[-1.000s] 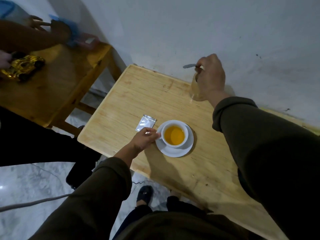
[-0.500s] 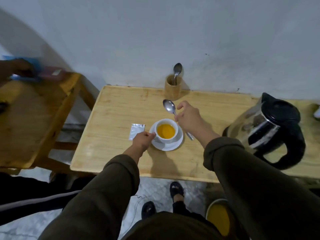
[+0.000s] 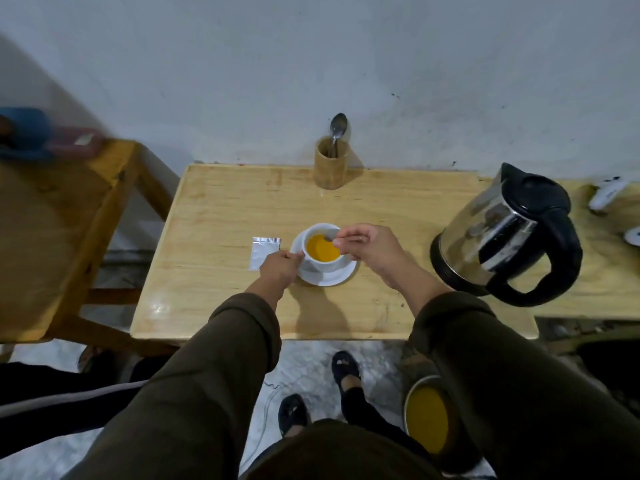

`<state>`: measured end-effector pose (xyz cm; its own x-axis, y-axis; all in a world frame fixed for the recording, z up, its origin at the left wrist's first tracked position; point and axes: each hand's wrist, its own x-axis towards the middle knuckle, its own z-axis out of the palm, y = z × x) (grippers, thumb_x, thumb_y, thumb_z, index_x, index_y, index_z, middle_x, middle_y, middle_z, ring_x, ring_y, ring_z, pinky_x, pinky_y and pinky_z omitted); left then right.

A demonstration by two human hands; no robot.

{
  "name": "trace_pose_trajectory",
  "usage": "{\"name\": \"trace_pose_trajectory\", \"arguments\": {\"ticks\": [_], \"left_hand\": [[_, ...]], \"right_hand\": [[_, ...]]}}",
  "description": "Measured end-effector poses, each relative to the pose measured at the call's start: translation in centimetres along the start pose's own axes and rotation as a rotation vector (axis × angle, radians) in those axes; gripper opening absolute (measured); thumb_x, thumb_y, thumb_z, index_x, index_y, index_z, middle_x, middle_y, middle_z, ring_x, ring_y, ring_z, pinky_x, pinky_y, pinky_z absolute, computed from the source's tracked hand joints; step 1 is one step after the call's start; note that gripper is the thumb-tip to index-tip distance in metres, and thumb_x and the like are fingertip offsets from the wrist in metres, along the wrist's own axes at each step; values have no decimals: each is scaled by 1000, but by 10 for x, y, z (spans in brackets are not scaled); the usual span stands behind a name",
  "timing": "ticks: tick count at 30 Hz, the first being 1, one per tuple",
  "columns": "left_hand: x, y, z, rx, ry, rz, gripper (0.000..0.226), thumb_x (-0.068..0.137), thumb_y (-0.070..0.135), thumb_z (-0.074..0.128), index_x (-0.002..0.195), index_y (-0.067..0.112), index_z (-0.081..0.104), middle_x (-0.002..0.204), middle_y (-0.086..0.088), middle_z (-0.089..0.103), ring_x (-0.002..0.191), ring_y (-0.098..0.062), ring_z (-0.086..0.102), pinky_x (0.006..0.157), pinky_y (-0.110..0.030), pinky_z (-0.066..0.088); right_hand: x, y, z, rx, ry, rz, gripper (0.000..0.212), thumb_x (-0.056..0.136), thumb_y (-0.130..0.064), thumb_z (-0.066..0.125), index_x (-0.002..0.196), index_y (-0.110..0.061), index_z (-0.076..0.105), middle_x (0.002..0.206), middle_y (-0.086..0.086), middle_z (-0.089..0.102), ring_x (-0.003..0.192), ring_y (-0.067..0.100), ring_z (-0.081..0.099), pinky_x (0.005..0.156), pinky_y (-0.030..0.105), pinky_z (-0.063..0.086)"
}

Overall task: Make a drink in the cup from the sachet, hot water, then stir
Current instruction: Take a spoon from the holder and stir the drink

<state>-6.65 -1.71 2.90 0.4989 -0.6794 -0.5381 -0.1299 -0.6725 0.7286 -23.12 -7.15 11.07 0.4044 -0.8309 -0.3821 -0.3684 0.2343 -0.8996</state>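
The stirring step looks in hand. The cup [image 3: 322,244], full of orange drink, sits on its saucer [image 3: 327,277] mid-desk [image 3: 221,216]. The right hand [image 3: 370,247] pinches a spoon [image 3: 329,238] whose bowl dips at the cup's far side; the left hand [image 3: 280,266] is closed at the cup's left side, likely on its handle, which I can't see. The sachet [image 3: 264,252] lies flat just left. Next: circle the spoon gently, keeping the cup steady. The spoon's handle is hidden by fingers.

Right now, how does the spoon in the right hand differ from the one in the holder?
The held spoon is tilted, bowl down in the cup's orange drink, pinched by the right hand. The spare spoon stands bowl up in the wooden holder, untouched. Both look metal.
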Motion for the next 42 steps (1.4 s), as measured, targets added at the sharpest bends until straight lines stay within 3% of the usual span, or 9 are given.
{"name": "trace_pose_trajectory", "arguments": {"ticks": [3, 6, 12, 14, 18, 22, 26, 34, 42], "left_hand": [[0, 1, 0, -19, -8, -18, 37, 92, 36, 54, 59, 21, 46, 87, -9, 55, 106, -38, 59, 79, -31, 39], [-2, 2, -1, -22, -13, -39, 37, 92, 37, 53, 60, 21, 46, 88, -7, 53, 88, -27, 50, 78, -29, 36], [-3, 3, -1, 12, -3, -47, 30, 92, 39, 53, 90, 10, 60, 96, -14, 61, 112, -35, 58, 91, -37, 46], [-3, 3, -1, 11, -3, -50, 31, 92, 39, 53, 96, 9, 62, 112, -19, 65, 109, -33, 58, 92, -36, 45], [-2, 3, -2, -32, -12, -56, 24, 91, 36, 55, 87, 12, 55, 97, -15, 60, 97, -33, 57, 78, -30, 39], [-1, 3, -2, -39, -18, -62, 25, 91, 37, 55, 87, 12, 54, 90, -8, 54, 82, -22, 47, 61, -28, 37], [1, 2, -1, -53, -12, -73, 25, 90, 37, 56, 87, 12, 55, 90, -7, 55, 84, -21, 47, 73, -29, 38], [3, 1, 0, -66, -17, -79, 27, 91, 37, 56, 93, 11, 62, 92, -7, 56, 87, -21, 48, 76, -30, 39], [5, 0, 0, -90, -11, -94, 25, 90, 37, 56, 89, 11, 58, 96, -6, 57, 92, -21, 50, 82, -32, 42]], "right_hand": [[3, 5, 5, -201, 60, -66, 11, 85, -32, 67, 80, -22, 67, 88, 7, 75, 84, 21, 69, 80, 35, 53], [5, 3, 10, -288, 94, -66, 29, 94, -37, 52, 84, -12, 65, 93, 10, 75, 87, 23, 69, 78, 34, 52], [16, 3, 15, -469, 125, -76, 41, 97, -33, 43, 94, 2, 64, 96, 18, 72, 92, 32, 66, 82, 38, 51], [20, 3, 16, -563, 157, -93, 37, 98, -26, 41, 97, 3, 64, 98, 20, 70, 93, 33, 63, 72, 33, 46], [27, 1, 19, -665, 207, -107, 26, 97, -14, 40, 103, -4, 64, 93, 17, 69, 77, 25, 58, 53, 22, 37], [31, 1, 23, -659, 203, -203, 26, 98, -17, 40, 106, -6, 62, 91, 19, 70, 85, 31, 63, 66, 29, 42], [36, 3, 28, -681, 185, -266, 32, 100, -22, 39, 105, -3, 64, 99, 19, 69, 94, 33, 61, 75, 33, 44], [41, 1, 30, -715, 74, -188, 37, 100, -22, 36, 101, -5, 69, 107, 16, 71, 104, 31, 61, 89, 33, 45], [43, 3, 22, -779, 38, -177, 38, 100, -26, 36, 102, -4, 67, 99, 18, 70, 95, 30, 62, 75, 29, 42]]}}
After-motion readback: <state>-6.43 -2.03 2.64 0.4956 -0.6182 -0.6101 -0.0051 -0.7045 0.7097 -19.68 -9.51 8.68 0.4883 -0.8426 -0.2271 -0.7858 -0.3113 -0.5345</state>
